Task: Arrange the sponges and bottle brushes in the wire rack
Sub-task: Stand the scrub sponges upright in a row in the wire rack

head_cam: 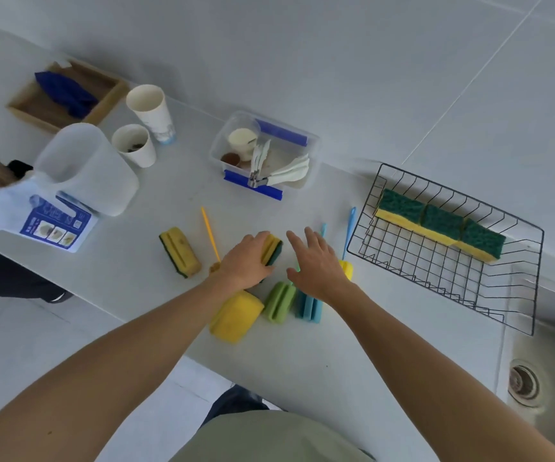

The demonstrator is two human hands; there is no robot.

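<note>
A black wire rack (516, 305) stands at the right with three green-and-yellow sponges (441, 225) in a row along its far side. My left hand (247, 261) is closed around a yellow-and-green grooved sponge (274, 248) on the counter. My right hand (314, 261) hovers open beside it, above a green sponge (281, 301) and a blue sponge (309, 306). A plain yellow sponge (236, 316) lies under my left wrist. Another grooved sponge (180, 251) lies at the left. An orange-handled brush (210, 233) and a blue-handled brush (349, 231) lie nearby.
A clear plastic box (312, 151) with cutlery and cups sits behind the sponges. Two paper cups (149, 110), a translucent jug (86, 168) on a printed sheet and a wooden tray (22, 108) stand at the left. A sink drain (524, 383) lies at the right. Another person is at the far left.
</note>
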